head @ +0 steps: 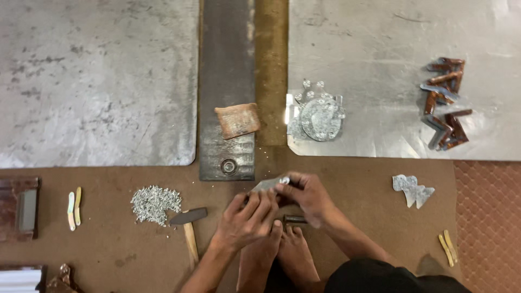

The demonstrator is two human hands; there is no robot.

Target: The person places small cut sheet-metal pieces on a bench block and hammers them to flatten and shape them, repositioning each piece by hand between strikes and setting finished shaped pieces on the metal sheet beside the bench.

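My left hand [247,217] and my right hand [307,196] meet over a small flat piece of sheet metal [267,184], and both grip it just above the brown floor. A small shiny bit shows at the fingertips of my right hand. A short dark metal rod [293,219] lies under my hands, next to my bare feet [282,252]. A hammer [188,223] with a wooden handle rests on the floor left of my left hand, beside a heap of small silver bits [154,203].
Two large metal sheets [97,81] [401,65] flank a dark steel bar [227,81] bearing a brown block [237,120]. Round cut metal parts [319,116] and rusty angled pieces [445,103] lie on the right sheet. Cut metal shapes [413,190] and small sticks [447,247] [74,208] lie around.
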